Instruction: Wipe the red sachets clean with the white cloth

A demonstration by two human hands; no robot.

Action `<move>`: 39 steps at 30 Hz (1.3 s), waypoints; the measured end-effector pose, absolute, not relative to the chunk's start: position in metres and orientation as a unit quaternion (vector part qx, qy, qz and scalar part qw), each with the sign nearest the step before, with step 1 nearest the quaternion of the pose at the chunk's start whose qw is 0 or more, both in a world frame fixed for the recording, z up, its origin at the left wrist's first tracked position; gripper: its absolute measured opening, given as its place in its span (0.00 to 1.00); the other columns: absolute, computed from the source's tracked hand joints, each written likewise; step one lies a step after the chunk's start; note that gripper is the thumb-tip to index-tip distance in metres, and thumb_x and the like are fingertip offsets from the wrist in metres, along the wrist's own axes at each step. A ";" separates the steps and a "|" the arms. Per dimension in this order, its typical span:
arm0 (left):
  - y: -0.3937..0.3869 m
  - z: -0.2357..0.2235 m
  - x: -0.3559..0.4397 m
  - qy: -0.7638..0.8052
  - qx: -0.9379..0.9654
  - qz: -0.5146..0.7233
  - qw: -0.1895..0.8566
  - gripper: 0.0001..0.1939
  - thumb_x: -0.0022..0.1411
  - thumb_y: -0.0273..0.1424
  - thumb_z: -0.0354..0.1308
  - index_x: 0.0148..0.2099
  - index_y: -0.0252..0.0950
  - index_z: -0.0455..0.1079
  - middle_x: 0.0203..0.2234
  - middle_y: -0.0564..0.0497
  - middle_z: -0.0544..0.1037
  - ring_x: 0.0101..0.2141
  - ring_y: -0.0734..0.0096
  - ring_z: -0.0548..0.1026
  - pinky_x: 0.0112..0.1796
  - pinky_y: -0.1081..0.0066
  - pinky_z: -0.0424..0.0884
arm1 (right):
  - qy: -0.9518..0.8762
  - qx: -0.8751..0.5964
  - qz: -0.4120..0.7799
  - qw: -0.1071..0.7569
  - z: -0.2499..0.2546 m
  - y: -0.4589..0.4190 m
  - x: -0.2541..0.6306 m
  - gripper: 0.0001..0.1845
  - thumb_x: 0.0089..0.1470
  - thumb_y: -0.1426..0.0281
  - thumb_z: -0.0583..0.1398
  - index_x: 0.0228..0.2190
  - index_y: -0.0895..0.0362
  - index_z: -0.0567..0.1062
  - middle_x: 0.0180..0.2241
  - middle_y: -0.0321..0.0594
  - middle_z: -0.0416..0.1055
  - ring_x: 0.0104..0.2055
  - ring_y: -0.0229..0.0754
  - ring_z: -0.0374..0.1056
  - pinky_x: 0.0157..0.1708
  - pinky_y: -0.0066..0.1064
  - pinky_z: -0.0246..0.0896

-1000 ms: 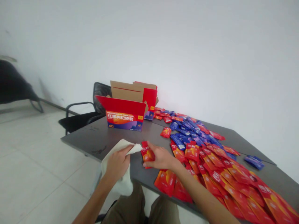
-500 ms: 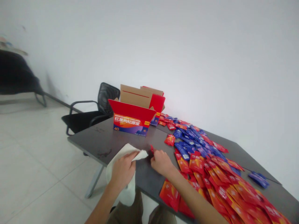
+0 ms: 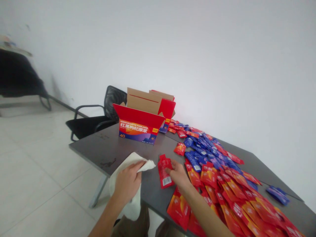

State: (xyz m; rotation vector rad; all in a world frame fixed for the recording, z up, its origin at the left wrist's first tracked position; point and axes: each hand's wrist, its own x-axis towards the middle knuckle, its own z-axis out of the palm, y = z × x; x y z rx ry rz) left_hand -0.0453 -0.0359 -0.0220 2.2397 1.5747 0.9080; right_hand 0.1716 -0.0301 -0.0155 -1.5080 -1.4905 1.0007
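Note:
A white cloth is bunched in my left hand, one corner poking out to the right past the fingers and the rest hanging over the table's near edge. My right hand grips a red pouch by its right side, thumb across it. The pouch's back, with a white barcode label, faces me. A narrow gap separates the cloth's tip from the pouch. Close to my right forearm lies a pile of red and orange pouches. Blue pouches are heaped behind them.
An open red and blue carton stands on the dark table, flaps raised, with a second carton behind it. One red pouch and a blue pouch lie apart. A black chair is beyond the table's left side.
The red pouch was turned in my right hand, from its printed front to its barcode side. My left hand kept hold of the cloth. The view swung slightly left.

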 end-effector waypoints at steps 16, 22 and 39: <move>-0.032 -0.028 -0.044 0.560 0.765 0.292 0.126 0.25 0.61 0.24 0.44 0.58 0.42 0.68 0.52 0.51 0.75 0.50 0.62 0.74 0.52 0.62 0.67 | -0.733 -0.575 0.274 0.239 0.014 -0.046 0.186 0.47 0.41 0.65 0.67 0.61 0.60 0.58 0.65 0.51 0.51 0.67 0.54 0.48 0.66 0.49 0.42; -0.031 -0.026 -0.046 0.542 0.768 0.310 0.143 0.25 0.61 0.25 0.44 0.58 0.42 0.68 0.50 0.51 0.76 0.49 0.61 0.75 0.51 0.62 0.68 | -0.788 -0.474 0.352 0.177 0.017 -0.033 0.190 0.58 0.33 0.57 0.71 0.62 0.57 0.56 0.67 0.51 0.46 0.68 0.55 0.43 0.67 0.49 0.37; -0.017 -0.002 -0.002 0.356 0.871 0.272 0.201 0.24 0.63 0.24 0.46 0.60 0.41 0.65 0.53 0.50 0.74 0.51 0.64 0.73 0.54 0.65 0.65 | -0.813 -0.347 0.384 0.266 0.000 -0.021 0.193 0.46 0.34 0.60 0.72 0.55 0.55 0.67 0.55 0.42 0.68 0.58 0.50 0.63 0.62 0.41 0.51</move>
